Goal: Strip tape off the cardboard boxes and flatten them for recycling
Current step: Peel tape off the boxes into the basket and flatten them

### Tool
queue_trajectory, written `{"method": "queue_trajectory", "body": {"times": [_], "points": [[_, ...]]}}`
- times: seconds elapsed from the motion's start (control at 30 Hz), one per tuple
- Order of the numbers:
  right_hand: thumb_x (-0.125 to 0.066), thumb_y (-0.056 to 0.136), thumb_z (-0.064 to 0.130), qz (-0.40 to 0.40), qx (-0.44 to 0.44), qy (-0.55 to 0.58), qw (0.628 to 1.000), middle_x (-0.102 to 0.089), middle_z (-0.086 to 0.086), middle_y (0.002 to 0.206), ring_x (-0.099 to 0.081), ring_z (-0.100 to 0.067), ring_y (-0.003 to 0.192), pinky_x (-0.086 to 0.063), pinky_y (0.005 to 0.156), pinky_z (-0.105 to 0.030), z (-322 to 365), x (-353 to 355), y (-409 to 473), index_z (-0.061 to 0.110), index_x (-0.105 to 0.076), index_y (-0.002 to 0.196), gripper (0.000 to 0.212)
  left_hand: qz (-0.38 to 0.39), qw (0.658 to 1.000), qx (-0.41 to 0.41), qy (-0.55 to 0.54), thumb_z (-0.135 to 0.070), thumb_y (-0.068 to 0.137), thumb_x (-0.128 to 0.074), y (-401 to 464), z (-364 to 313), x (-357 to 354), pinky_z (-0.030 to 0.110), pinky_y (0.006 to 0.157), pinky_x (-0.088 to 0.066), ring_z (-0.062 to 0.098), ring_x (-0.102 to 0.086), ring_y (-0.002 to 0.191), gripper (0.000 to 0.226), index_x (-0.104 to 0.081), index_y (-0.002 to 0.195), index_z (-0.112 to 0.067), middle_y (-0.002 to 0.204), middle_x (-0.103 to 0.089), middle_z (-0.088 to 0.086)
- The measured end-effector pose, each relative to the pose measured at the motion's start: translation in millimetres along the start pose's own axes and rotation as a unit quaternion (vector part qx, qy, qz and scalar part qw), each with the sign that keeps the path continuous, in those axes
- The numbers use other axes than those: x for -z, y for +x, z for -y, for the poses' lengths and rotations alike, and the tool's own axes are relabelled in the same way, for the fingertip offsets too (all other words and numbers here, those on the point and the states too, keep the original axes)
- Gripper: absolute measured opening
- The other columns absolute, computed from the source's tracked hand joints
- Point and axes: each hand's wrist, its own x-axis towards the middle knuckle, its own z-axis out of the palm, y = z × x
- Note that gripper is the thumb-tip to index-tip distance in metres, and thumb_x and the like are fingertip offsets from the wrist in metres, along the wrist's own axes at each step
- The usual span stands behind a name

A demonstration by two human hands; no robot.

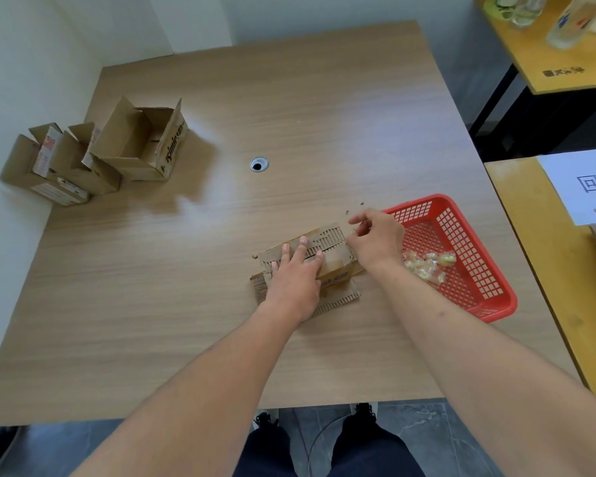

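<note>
A flattened cardboard box [327,259] lies on the wooden table [221,270], toward its near right part, just left of a red plastic basket [475,270] that sits at the table's right edge. The box's top layer is torn, showing the ribbed corrugation along its far side, and a second flat piece of cardboard [338,301] pokes out from under it on the near side.

The left hand [295,280] presses flat on the box, fingers straight and spread, fingertips reaching the torn strip. The right hand [375,239] hovers over the box's far right corner with its fingers curled, thumb and forefinger brought together as if pinching something — too small to make out whether it is tape or a shred of cardboard.

Inside the basket, near its left wall, lies a small heap of crumpled clear tape [427,266].

At the table's far left edge stand three opened cardboard boxes [90,156] in a row, touching one another, flaps up — the largest one on the right carries dark printed lettering on its side. A round cable hole [259,164] sits near the table's middle.
</note>
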Motion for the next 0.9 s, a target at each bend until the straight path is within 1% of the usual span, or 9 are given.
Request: {"method": "queue_trajectory", "body": {"times": [0.07, 0.17, 0.27, 0.37, 0.43, 0.5, 0.63, 0.73, 0.9], "points": [[-0.081, 0.075, 0.003, -0.013, 0.01, -0.003, 1.0, -0.067, 0.007, 0.087, -0.063, -0.009, 0.073, -0.041, 0.068, -0.009, -4, 3, 2, 0.024, -0.074, 0.094, 0.03, -0.002, 1.0, -0.005, 0.001, -0.019, 0.104, -0.049, 0, 3, 0, 0.061, 0.122, -0.014, 0.04, 0.003, 0.155, 0.06, -0.025, 0.159, -0.028, 0.17, 0.003, 0.004], [-0.083, 0.08, 0.009, 0.0, 0.058, -0.046, 0.997, -0.072, 0.002, 0.099, -0.07, -0.015, 0.08, -0.054, 0.082, -0.027, -11, 6, 1, 0.022, -0.076, 0.091, 0.018, 0.002, 1.0, 0.001, -0.002, -0.021, 0.104, -0.051, 0, 2, 3, 0.06, 0.122, -0.014, 0.04, 0.001, 0.155, 0.059, -0.029, 0.158, -0.029, 0.17, 0.0, 0.004], [-0.079, 0.086, 0.01, 0.053, 0.105, -0.073, 0.99, -0.078, -0.002, 0.103, -0.073, -0.018, 0.095, -0.048, 0.088, -0.019, -18, 3, 0, 0.015, -0.082, 0.095, 0.011, 0.0, 1.0, 0.028, -0.005, -0.028, 0.102, -0.055, 4, -11, 12, 0.063, 0.12, -0.021, 0.043, -0.01, 0.154, 0.048, -0.045, 0.148, -0.022, 0.168, -0.013, 0.009], [-0.073, 0.088, 0.007, 0.111, 0.072, -0.054, 0.99, -0.075, 0.001, 0.12, -0.07, -0.014, 0.111, -0.038, 0.096, -0.01, -21, 1, -2, 0.015, -0.082, 0.105, 0.02, -0.02, 0.999, 0.05, -0.004, -0.036, 0.099, -0.061, 13, -25, 19, 0.061, 0.114, -0.034, 0.049, -0.029, 0.145, 0.049, -0.047, 0.14, -0.014, 0.152, -0.038, 0.016], [-0.069, 0.089, 0.008, 0.124, 0.045, -0.021, 0.991, -0.078, 0.003, 0.112, -0.07, -0.01, 0.105, -0.042, 0.093, -0.01, -22, 1, -3, 0.016, -0.082, 0.105, 0.022, -0.02, 0.997, 0.063, -0.027, -0.041, 0.099, -0.06, 18, -31, 21, 0.061, 0.114, -0.036, 0.054, -0.029, 0.143, 0.065, -0.033, 0.153, -0.018, 0.148, -0.037, 0.018], [-0.069, 0.09, 0.003, 0.114, -0.002, 0.048, 0.992, -0.079, 0.004, 0.101, -0.071, -0.007, 0.094, -0.051, 0.09, -0.017, -26, 0, -2, 0.017, -0.083, 0.101, 0.023, -0.009, 0.996, 0.073, -0.043, -0.045, 0.1, -0.055, 22, -37, 21, 0.061, 0.117, -0.03, 0.059, -0.018, 0.145, 0.072, -0.02, 0.16, -0.026, 0.152, -0.027, 0.019], [-0.079, 0.084, -0.003, 0.135, -0.087, 0.215, 0.963, -0.079, -0.002, 0.095, -0.075, -0.016, 0.088, -0.064, 0.078, -0.036, -33, -5, -1, 0.021, -0.08, 0.096, 0.027, -0.005, 0.997, 0.074, -0.003, -0.055, 0.099, -0.052, 24, -40, 10, 0.063, 0.12, -0.021, 0.058, -0.005, 0.148, 0.074, -0.016, 0.16, -0.036, 0.153, -0.016, 0.019], [-0.08, 0.087, 0.005, 0.165, -0.068, 0.209, 0.962, -0.075, 0.002, 0.094, -0.072, -0.012, 0.091, -0.061, 0.087, -0.033, -33, -11, -1, 0.012, -0.078, 0.111, 0.025, -0.02, 0.999, 0.046, 0.014, -0.054, 0.097, -0.057, 28, -21, 6, 0.061, 0.121, -0.021, 0.053, -0.005, 0.149, 0.076, -0.015, 0.16, -0.041, 0.152, -0.019, 0.015], [-0.083, 0.085, 0.013, 0.161, -0.062, 0.208, 0.963, -0.074, 0.013, 0.084, -0.071, -0.002, 0.082, -0.057, 0.076, -0.017, -35, -12, -3, 0.025, -0.08, 0.097, 0.017, -0.024, 1.0, 0.003, 0.004, -0.054, 0.092, -0.066, 34, 3, 12, 0.058, 0.116, -0.033, 0.042, -0.018, 0.148, 0.075, -0.027, 0.156, -0.048, 0.144, -0.02, 0.001]]}}
